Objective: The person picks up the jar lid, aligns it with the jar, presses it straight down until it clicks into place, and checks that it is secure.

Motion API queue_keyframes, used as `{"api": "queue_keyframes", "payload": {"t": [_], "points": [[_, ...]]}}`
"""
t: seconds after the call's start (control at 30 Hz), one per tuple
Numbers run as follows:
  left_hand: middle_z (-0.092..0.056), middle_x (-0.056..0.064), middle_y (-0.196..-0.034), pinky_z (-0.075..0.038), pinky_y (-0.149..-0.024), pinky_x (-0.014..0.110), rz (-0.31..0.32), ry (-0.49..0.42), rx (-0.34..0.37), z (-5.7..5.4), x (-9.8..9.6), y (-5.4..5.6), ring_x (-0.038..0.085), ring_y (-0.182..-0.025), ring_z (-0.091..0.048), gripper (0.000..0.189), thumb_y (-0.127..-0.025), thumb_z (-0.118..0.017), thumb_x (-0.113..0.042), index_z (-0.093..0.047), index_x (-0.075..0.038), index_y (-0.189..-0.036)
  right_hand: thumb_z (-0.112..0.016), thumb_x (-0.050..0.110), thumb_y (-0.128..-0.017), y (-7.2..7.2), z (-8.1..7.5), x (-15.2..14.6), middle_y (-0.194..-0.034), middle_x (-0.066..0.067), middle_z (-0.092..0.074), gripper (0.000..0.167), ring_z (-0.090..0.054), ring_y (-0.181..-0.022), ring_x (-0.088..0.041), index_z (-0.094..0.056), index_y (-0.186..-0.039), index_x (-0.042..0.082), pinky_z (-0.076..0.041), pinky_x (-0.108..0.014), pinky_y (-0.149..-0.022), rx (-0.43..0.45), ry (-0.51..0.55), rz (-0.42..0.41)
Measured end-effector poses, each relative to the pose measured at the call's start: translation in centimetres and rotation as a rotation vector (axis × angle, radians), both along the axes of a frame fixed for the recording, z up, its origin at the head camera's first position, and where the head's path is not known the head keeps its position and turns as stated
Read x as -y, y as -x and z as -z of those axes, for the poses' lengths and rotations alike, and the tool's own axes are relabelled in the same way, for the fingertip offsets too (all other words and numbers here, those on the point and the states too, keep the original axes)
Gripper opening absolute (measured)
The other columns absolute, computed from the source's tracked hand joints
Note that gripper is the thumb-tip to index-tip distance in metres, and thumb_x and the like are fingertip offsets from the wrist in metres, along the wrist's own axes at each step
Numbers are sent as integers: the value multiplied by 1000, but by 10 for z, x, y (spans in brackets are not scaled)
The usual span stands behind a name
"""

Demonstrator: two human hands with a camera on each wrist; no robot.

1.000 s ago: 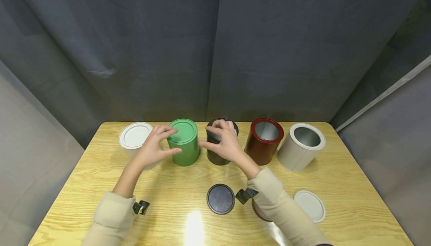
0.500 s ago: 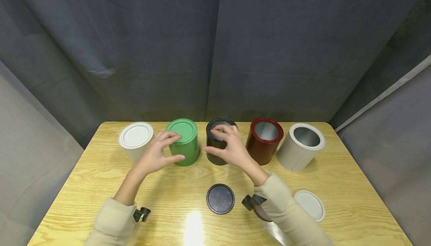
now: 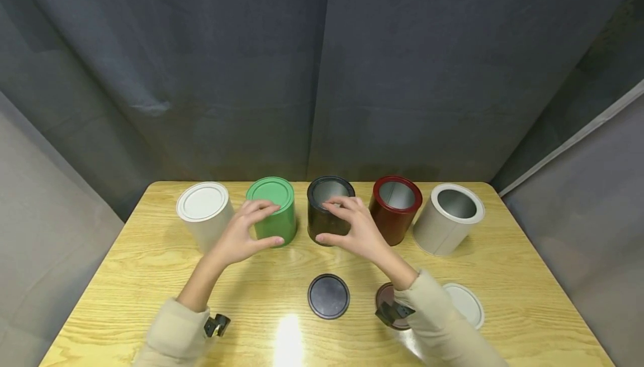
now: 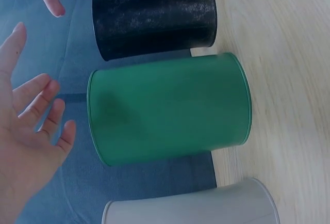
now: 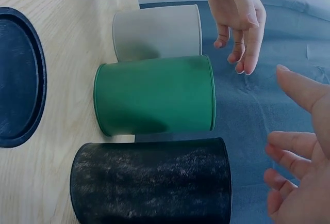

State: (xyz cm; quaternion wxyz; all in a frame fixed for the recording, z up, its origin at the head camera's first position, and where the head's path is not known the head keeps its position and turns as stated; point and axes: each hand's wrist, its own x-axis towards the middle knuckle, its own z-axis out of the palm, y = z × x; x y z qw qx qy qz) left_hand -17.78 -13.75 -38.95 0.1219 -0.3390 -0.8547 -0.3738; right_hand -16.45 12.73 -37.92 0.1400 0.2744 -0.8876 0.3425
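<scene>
My left hand [image 3: 242,236] hovers in front of the green can [image 3: 285,220], thumb and fingers spread, holding nothing. Its lid is on, level with the rim. In the left wrist view, a gap separates the fingers from the green can [image 4: 170,110]. My right hand [image 3: 358,234] is likewise spread, near the black can [image 3: 324,219], whose top is uncovered. Nothing lies between its thumb and fingers, and the right wrist view puts it apart from the black can [image 5: 152,180]. On the table in front lies a round black lid [image 3: 328,296].
At the row's left end stands a white can [image 3: 203,201] with its lid on. To the right are a lidless dark red can [image 3: 392,219] and a lidless white can [image 3: 443,233]. A dark red lid [image 3: 384,294], partly covered by my right wrist camera, and a white lid [image 3: 467,304] lie in front.
Both hands have drawn back toward me and slightly right, off the can tops. The black can's opening and the dark red lid show more now. Cans and lids have stayed put.
</scene>
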Motion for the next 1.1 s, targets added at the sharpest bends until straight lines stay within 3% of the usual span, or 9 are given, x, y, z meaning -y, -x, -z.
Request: {"api": "queue_keyframes", "payload": {"t": [0.23,0.57,0.93,1.1], "points": [[-55,10,-116,-38,-92,49,20,-23,-3,3,-6,-7,28,-110,-46,57,-67,-80,-24,-59,-4,-117,-82,27,-64,-7,5,-11,-117,-9,-55,62,-43,-103,-25,-62,-116,2,-37,-44,-85,-44,-18,-41],[-55,12,-119,-38,-91,49,61,-41,26,13,-14,-16,27,-112,-45,60,-66,-80,-26,-58,-5,-118,-83,26,-63,-20,13,-27,-119,-9,-54,62,-44,-105,-25,-61,-116,1,-40,-43,-84,15,-5,-52],[-55,9,-120,-40,-91,46,94,-16,50,28,-25,-24,23,-112,-44,64,-66,-80,-29,-57,-6,-120,-81,25,-67,-29,27,-40,-107,-4,-60,49,-53,-102,-22,-64,-109,7,-45,-41,-82,66,24,-38],[-54,7,-120,-39,-92,44,114,11,63,36,-28,-26,21,-113,-44,65,-66,-80,-32,-57,-6,-121,-81,27,-66,-33,35,-44,-112,-4,-58,53,-53,-105,-22,-62,-112,8,-46,-42,-82,103,31,-24]]}}
